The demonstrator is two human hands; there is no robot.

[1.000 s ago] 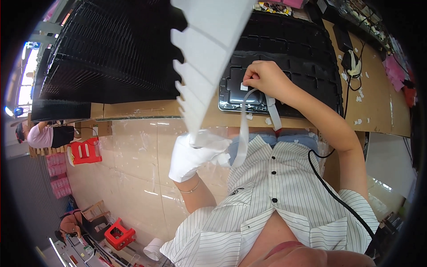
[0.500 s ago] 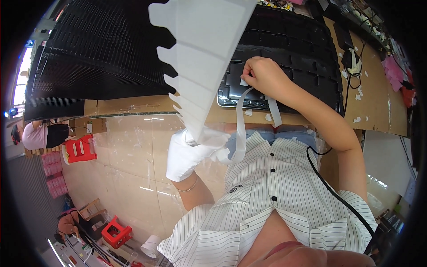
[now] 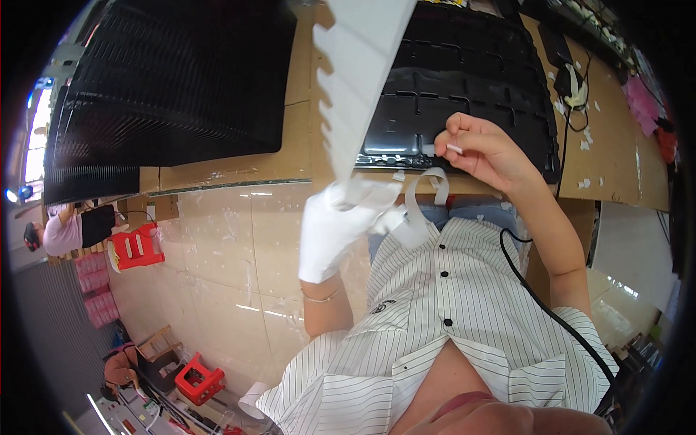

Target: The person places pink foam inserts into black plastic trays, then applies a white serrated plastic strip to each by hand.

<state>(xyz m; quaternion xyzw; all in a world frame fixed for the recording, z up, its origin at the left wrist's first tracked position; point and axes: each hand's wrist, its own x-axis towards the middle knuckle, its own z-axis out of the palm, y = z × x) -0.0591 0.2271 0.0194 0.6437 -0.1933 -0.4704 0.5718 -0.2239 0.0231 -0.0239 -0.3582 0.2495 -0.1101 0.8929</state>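
My left hand [image 3: 337, 232], in a white glove, grips the narrow lower end of a white sheet [image 3: 362, 65] with a notched left edge. A curling whitish strip [image 3: 415, 206] hangs beside the gloved fingers; whether they hold it too is hard to tell. My bare right hand [image 3: 489, 154] is closed in a pinch above the near edge of a black molded plastic tray [image 3: 464, 94]. Between its fingertips sits a small white piece [image 3: 454, 148]. A pale tab [image 3: 428, 150] shows just left of those fingers.
Stacked black ribbed trays [image 3: 188, 87] stand at the left on a cardboard-covered table [image 3: 243, 172]. White scraps and a black cable [image 3: 575, 119] lie at the right. On the floor are red stools [image 3: 199, 378]. Two people are at the far left.
My left hand and the notched sheet have shifted right. My right hand has moved right and slightly down. The strip that stretched to my right hand now curls loose near the left.
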